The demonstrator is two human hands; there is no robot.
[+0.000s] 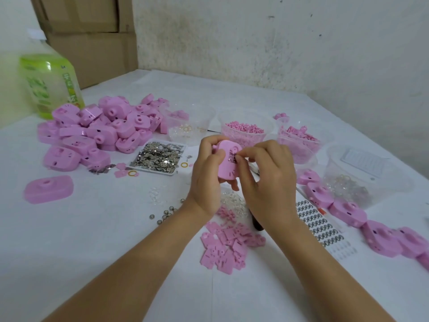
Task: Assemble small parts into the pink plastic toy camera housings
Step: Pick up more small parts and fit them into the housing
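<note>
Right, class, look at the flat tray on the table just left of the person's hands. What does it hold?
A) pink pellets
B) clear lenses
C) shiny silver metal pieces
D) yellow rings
C: the tray is heaped with shiny silver metal pieces, while the pink pellets fill a clear tub farther back.

Gripping housing [226,148] mid-table. Keeping clip tray [152,169] just left of grip, housing pile [92,129] further left, tubs [270,131] behind and right, plate pile [226,247] just before, housing row [371,221] right, ring sheet [322,226] between those.
</note>
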